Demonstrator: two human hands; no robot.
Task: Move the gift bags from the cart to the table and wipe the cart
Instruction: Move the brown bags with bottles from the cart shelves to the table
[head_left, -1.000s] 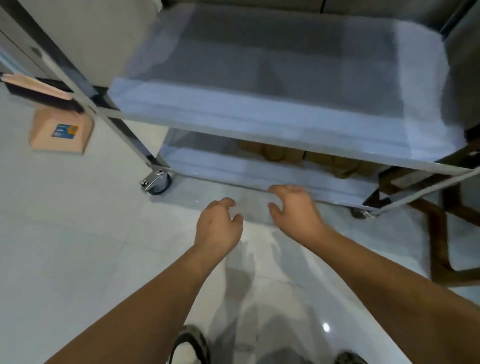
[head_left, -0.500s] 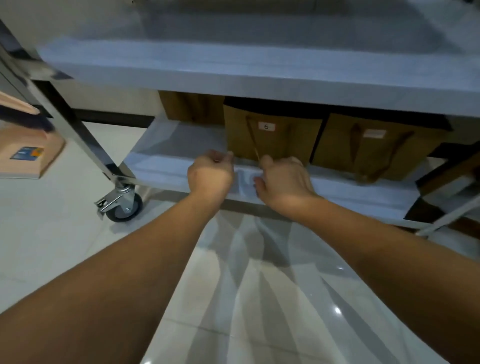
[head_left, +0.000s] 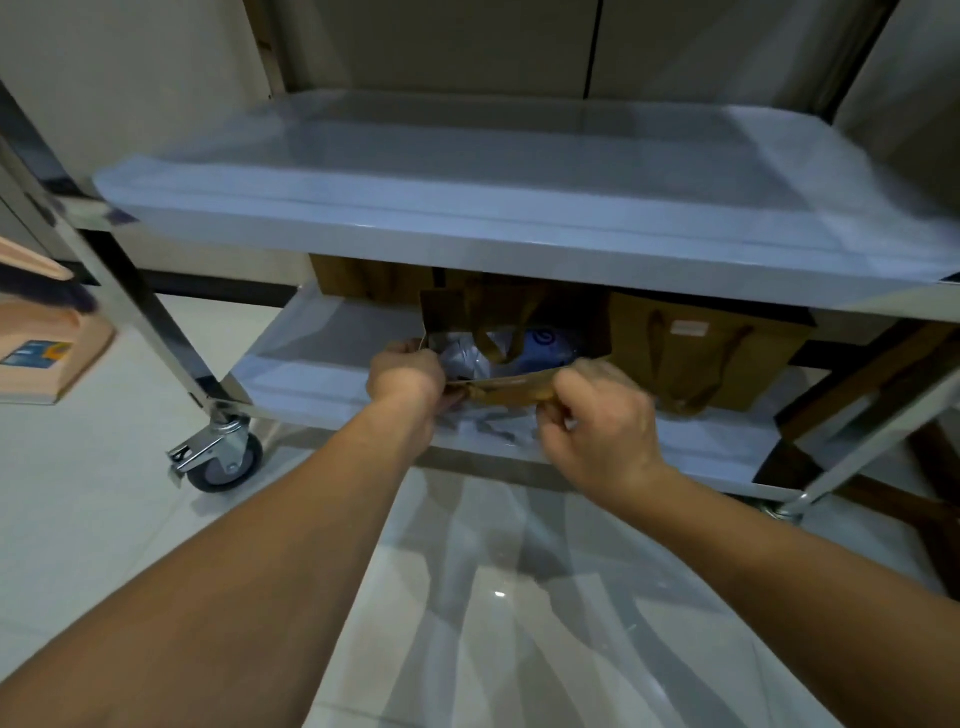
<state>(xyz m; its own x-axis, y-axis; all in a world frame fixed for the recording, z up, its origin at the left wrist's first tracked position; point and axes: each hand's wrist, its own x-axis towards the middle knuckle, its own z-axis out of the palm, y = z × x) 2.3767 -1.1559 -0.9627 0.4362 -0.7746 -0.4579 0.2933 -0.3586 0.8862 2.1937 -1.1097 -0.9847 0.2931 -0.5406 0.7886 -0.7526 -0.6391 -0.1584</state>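
Observation:
A steel two-shelf cart (head_left: 519, 228) stands in front of me. On its lower shelf (head_left: 311, 364) are three brown paper gift bags. The middle gift bag (head_left: 467, 312) is tipped toward me with its mouth open, showing white wrapped items inside. My left hand (head_left: 405, 376) grips the bag's near rim at its left corner. My right hand (head_left: 597, 415) pinches the same rim further right. A second bag (head_left: 696, 353) with a white label stands upright to the right. A third bag (head_left: 363, 280) sits behind at the left, mostly hidden by the top shelf.
A cart caster (head_left: 223, 457) sits on the glossy tile floor at the lower left. A pink box (head_left: 47, 358) lies on the floor to the left. Dark wooden furniture legs (head_left: 930, 467) stand close behind the cart's right side. A wall and cupboard doors lie behind.
Both hands went from the lower shelf's front edge to the middle bag and took hold of its rim. The bag has tipped forward and opened toward me.

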